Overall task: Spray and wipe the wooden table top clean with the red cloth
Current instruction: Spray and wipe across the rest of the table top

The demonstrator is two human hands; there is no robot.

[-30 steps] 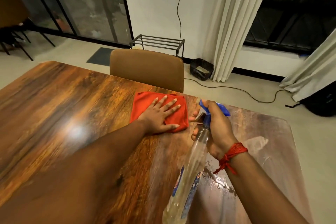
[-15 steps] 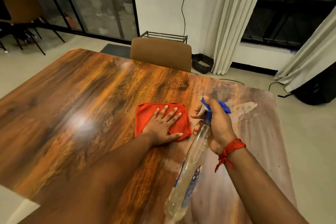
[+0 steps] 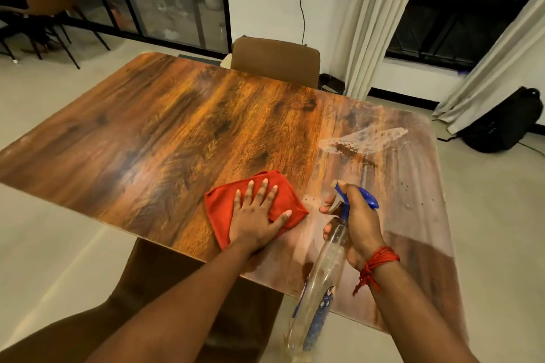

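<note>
The wooden table top [image 3: 165, 132] fills the middle of the view, with wet streaks and droplets [image 3: 362, 141] on its right part. A red cloth [image 3: 221, 206] lies flat near the table's near edge. My left hand [image 3: 256, 215] presses down on the cloth with fingers spread. Just to the right, my right hand [image 3: 358, 221] grips a clear spray bottle [image 3: 321, 283] with a blue trigger head, nozzle pointing left and away over the table. A red thread is tied around my right wrist.
A brown chair [image 3: 275, 60] stands at the table's far side, another chair [image 3: 182, 283] is tucked under the near edge. White curtains [image 3: 371, 18] and a black bag [image 3: 504, 121] are on the right, cables trail on the floor.
The cloth under my left hand has slid toward the near edge of the table. The view has pulled back and the spray bottle hand has stayed beside the cloth.
</note>
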